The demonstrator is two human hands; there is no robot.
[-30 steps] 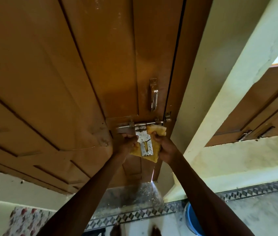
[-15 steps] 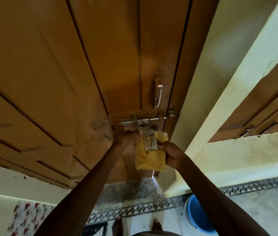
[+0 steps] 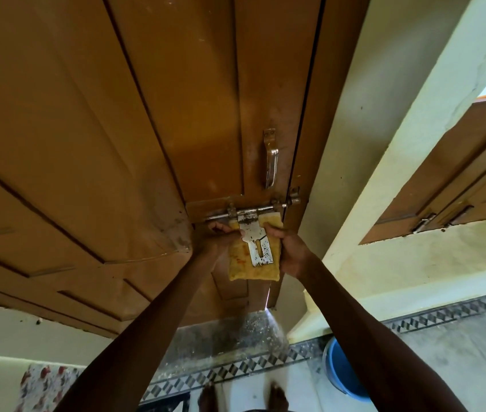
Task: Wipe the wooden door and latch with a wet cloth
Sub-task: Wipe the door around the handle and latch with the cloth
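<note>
Fingers of right hand (image 3: 293, 252) grip yellow cloth (image 3: 252, 270) at its right edge; left hand (image 3: 216, 243) pinches the left edge beneath the bolt. Cloth lies flat behind the latch (image 3: 258, 239), a scuffed metal hasp plate with a slot, hanging from a sliding bolt on the brown panelled wooden door (image 3: 116, 129). Blue bucket (image 3: 340, 373) on floor at right; contents not visible.
</note>
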